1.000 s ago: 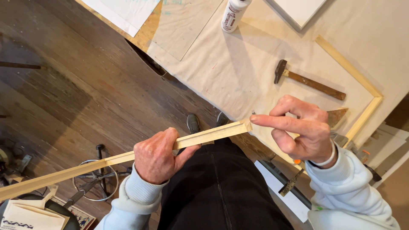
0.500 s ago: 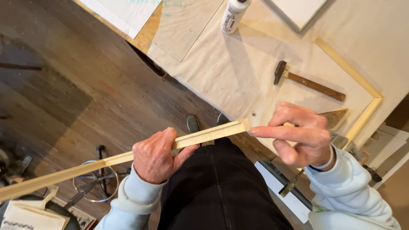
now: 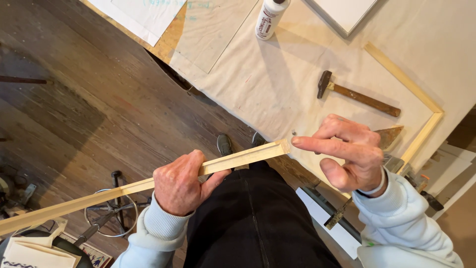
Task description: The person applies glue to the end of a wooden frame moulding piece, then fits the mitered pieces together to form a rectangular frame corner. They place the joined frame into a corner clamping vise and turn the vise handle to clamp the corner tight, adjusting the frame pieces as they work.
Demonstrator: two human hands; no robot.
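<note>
Wooden moulding strip [image 3: 148, 184] is held level above the lap, left hand [image 3: 179, 182] wrapped firmly round its middle to steady it. Right hand [image 3: 353, 154] grips nothing, forefinger extended at the mitred end, apparently checking it. Hammer [image 3: 358, 94] lies on counter [image 3: 277, 89].

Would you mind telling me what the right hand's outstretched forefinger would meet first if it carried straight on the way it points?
Most likely the mitred end of the wooden strip, held by the left hand. The right hand points its forefinger at that end, with little or no gap; depth is unclear.
</note>
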